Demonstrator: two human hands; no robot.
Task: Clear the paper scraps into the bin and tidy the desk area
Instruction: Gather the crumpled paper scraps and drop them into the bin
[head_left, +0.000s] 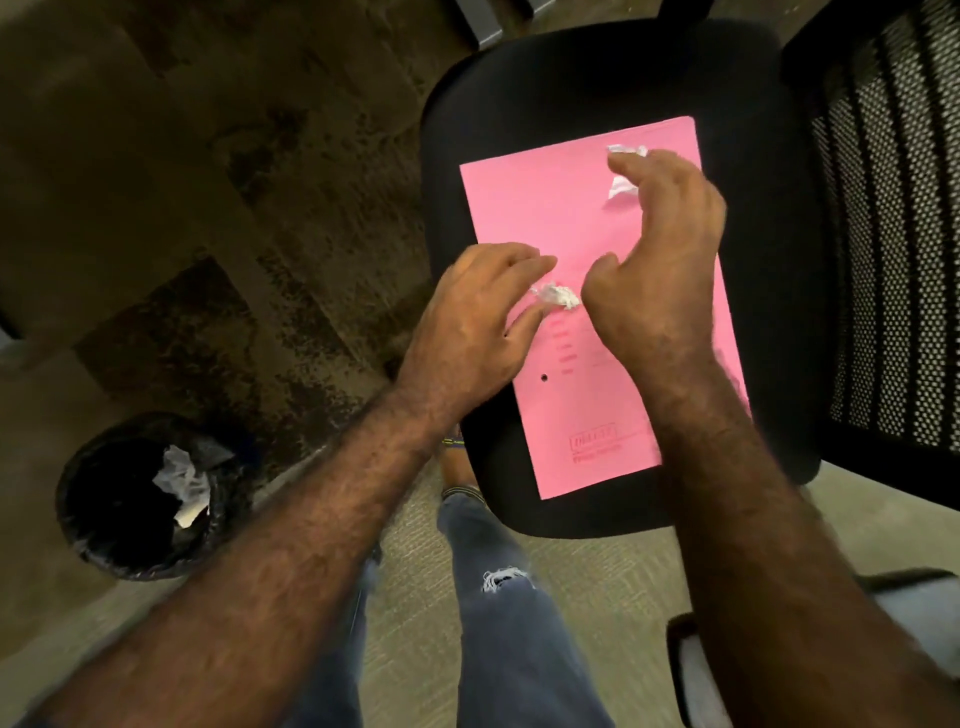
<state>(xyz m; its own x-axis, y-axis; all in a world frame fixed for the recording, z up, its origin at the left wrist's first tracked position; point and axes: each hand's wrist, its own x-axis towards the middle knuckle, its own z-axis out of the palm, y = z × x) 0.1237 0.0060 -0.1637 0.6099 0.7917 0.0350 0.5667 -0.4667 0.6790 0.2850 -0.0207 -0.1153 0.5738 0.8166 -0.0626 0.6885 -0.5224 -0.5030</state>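
A pink folder (561, 218) lies on the black seat of an office chair (519, 104). My left hand (483, 317) rests on the folder's left edge, its thumb and fingers pinching a crumpled white paper scrap (557, 296). My right hand (660, 260) hovers over the folder with fingers spread; its fingertips touch two more white scraps (621, 187) near the folder's far corner. A round bin with a black liner (93, 514) stands on the floor at the lower left, with crumpled paper inside.
The chair's black mesh backrest (893, 234) rises on the right. My legs in blue jeans (498, 623) stand between bin and chair. Patterned carpet (182, 182) covers the floor to the left. A chair base part (691, 670) shows at the lower right.
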